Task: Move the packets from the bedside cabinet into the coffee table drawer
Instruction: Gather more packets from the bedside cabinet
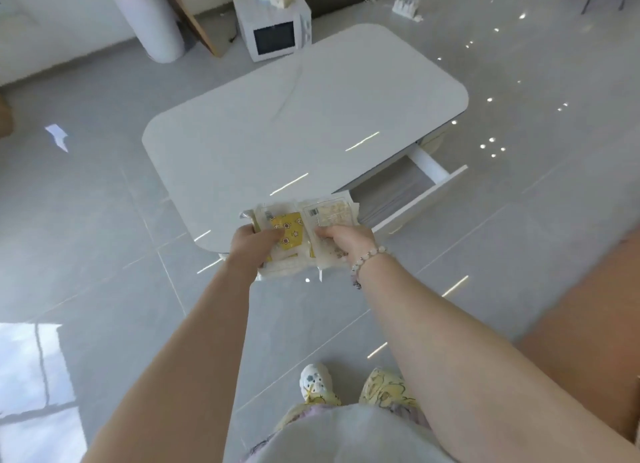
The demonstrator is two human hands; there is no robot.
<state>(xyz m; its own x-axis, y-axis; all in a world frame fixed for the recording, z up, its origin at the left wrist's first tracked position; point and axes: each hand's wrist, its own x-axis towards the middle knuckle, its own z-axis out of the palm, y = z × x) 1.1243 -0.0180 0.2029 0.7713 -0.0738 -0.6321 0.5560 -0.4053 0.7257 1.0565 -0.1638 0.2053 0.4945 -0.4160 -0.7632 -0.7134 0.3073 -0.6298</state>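
Forearms outstretched: left hand [251,243], right hand [346,243], each grip clenched on stacked packets [294,227]. Open drawer [391,189] right of grip; advised: keep stack level, lower inside.

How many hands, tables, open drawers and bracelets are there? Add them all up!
Hands: 2, the left hand and right hand, both holding the packets
Coffee table: 1
Open drawer: 1
Bracelet: 1
Total: 5

head cam | single view | worn at head height | faces forward-down, wide-angle | coffee table [304,116] close ahead
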